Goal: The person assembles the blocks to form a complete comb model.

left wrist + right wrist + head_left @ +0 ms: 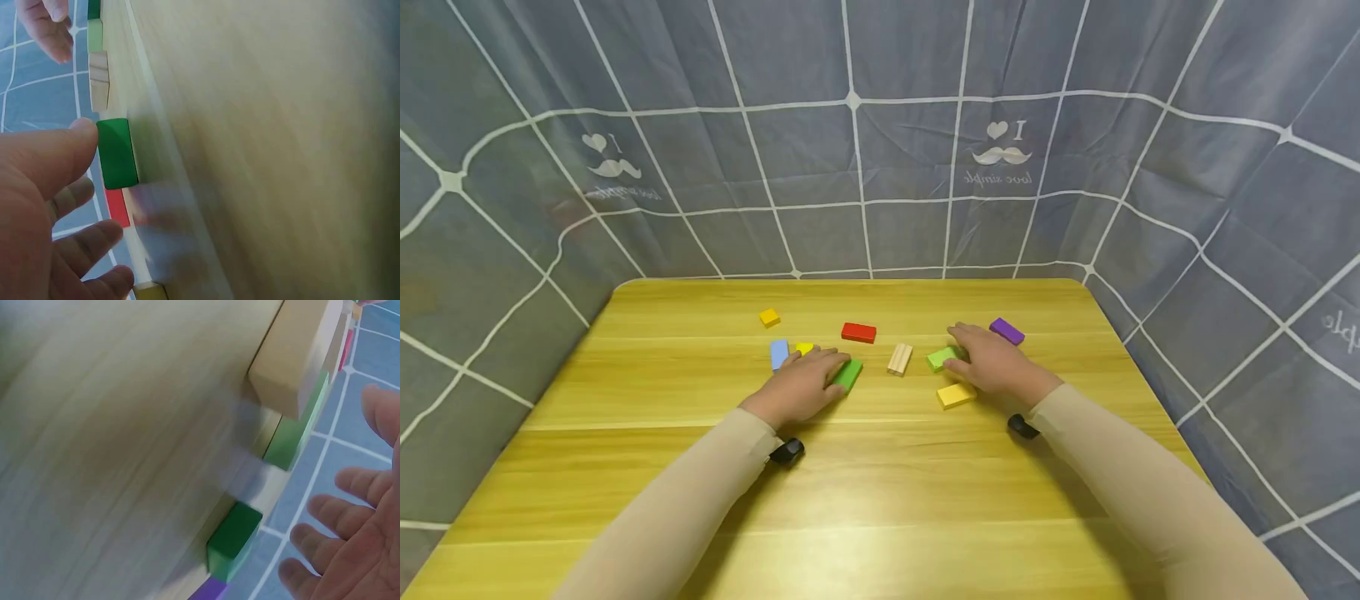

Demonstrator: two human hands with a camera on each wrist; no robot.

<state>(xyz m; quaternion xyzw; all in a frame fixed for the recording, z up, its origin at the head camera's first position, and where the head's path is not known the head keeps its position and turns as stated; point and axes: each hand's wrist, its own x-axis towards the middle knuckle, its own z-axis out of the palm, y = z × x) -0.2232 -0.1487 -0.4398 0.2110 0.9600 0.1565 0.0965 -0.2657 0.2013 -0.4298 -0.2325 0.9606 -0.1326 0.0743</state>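
Note:
My left hand (801,385) is over the left group of blocks, fingers relaxed. Its thumb (78,140) is beside a green block (848,377); whether they touch I cannot tell. A blue block (779,354) and a partly covered yellow block (804,347) lie by its fingers. My right hand (996,360) reaches over the right group with loose, parted fingers, holding nothing. Around it are a light green block (941,358), a pale yellow block (956,395) and a purple block (1007,331). A dark green block (234,540) shows in the right wrist view, hidden in the head view.
Between the hands lie a red block (858,332) and a striped wooden block (900,359). A small orange-yellow block (770,317) sits farther back on the left. The wooden table (880,517) meets a grey checked curtain (902,150) at its back and sides.

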